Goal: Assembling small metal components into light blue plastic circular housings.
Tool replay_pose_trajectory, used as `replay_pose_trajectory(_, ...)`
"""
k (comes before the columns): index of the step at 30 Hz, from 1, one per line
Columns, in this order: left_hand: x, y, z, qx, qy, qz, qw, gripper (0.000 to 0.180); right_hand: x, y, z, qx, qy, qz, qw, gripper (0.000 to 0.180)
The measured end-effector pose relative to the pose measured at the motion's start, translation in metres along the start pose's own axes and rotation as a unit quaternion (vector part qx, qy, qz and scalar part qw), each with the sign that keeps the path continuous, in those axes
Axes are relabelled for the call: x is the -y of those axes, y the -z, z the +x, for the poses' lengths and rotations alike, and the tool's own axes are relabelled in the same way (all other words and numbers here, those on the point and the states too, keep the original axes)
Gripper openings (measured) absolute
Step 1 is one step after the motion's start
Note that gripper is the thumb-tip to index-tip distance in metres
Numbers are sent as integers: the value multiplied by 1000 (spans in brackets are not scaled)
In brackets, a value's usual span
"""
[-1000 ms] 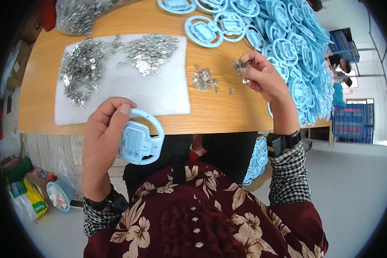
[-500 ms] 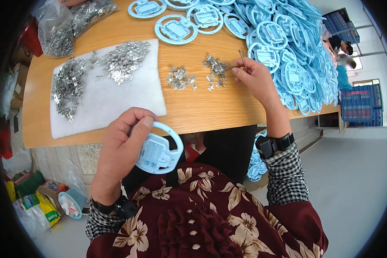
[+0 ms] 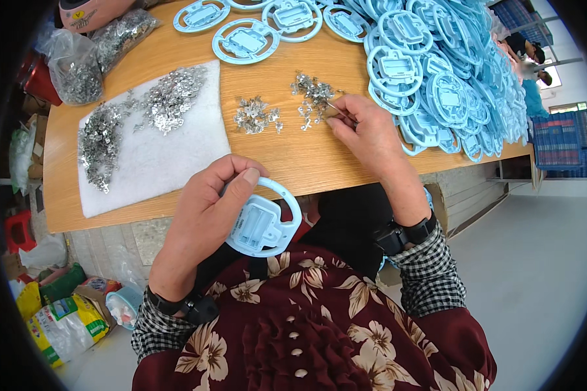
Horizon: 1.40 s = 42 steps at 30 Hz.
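Note:
My left hand (image 3: 212,212) grips the rim of a light blue plastic wheel (image 3: 265,225), shaped like a toy steering wheel, over my lap. Its recessed middle faces up. The thumb lies on the rim, and the other fingers are partly hidden behind it. My right hand (image 3: 365,133) is closed on a slim metal tool (image 3: 343,112), mostly covered by the fingers, so its exact kind is unclear. The tool's tip is at the edge of a small heap of shiny metal pieces (image 3: 314,90) on the table. A second small heap of metal pieces (image 3: 255,116) lies left of it.
A white pad (image 3: 169,159) on the wooden table (image 3: 319,159) bears two larger piles of metal pieces (image 3: 101,146). Many blue wheels (image 3: 447,98) are heaped at the right. Clear bags (image 3: 75,68) stand far left. Bags and a bin (image 3: 124,306) are on the floor.
My right hand has moved left and slightly down, bringing the tool's tip to the small metal heap. My left hand and the blue wheel have shifted right. The whole view has turned slightly.

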<state>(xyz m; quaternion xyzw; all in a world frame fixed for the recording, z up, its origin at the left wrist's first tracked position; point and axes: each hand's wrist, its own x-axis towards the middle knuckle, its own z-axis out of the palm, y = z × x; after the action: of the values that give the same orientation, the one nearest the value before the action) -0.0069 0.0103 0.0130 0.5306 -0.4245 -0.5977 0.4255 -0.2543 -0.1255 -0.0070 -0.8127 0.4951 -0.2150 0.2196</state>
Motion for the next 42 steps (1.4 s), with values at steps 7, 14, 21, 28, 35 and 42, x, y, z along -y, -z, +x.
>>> replay_pose_trajectory(7, -4, -14, 17, 42, 22, 10, 999, 27, -8, 10, -3, 25, -54, 79, 995, 16)
replay_pose_trajectory(14, -14, -48, 50, 97, 66, -92, 989, 36, 11, 22, -13, 65, -67, 370, 924, 23)
replay_pose_trajectory(21, -4, -48, 65, 123, 64, -171, 975, 23, 3, 20, -12, 69, -6, 356, 932, 13)
replay_pose_trajectory(28, -3, -48, 76, 65, 16, -43, 997, 19, 5, 21, -8, 54, -81, 337, 937, 29)
replay_pose_trajectory(35, -8, -47, 70, 45, 24, -50, 997, 18, -8, 30, 9, 88, -148, 393, 903, 39)
replay_pose_trajectory(42, -7, -45, 63, 39, 35, -46, 998, 18, -4, 35, 4, 33, -66, 310, 948, 41)
